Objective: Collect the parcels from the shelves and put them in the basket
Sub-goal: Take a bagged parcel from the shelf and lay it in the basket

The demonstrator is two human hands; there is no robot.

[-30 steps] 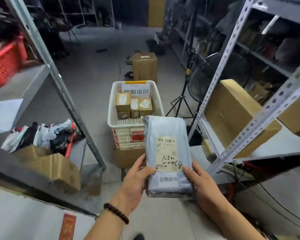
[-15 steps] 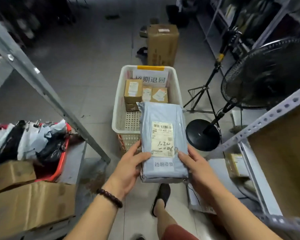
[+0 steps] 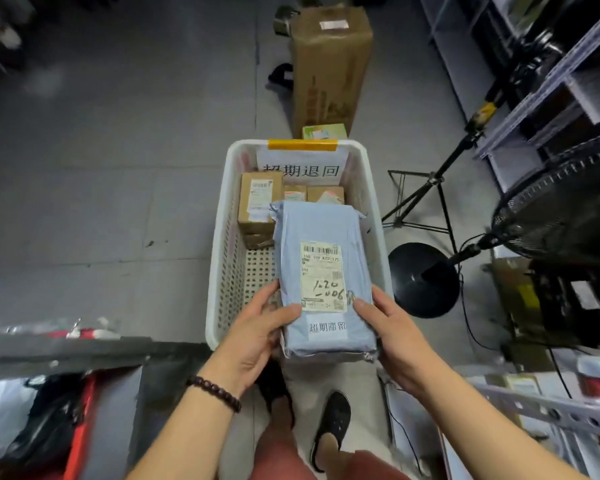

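Grey parcel (image 3: pixel 321 278) held over white basket (image 3: pixel 222 244), near its 6 o'clock rim; left hand (image 3: pixel 257 336) grips its 9 o'clock edge, right hand (image 3: pixel 394 336) its 3 o'clock edge, fingers curled round; 3 cardboard boxes (image 3: pixel 257 202) inside basket at 12; fan (image 3: pixel 565 216) at 3.

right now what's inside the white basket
Small cardboard boxes at the far end of the white basket, below a paper sign; perforated floor on the left. The grey parcel, held by the left hand and right hand, covers the right side, hiding anything beneath.
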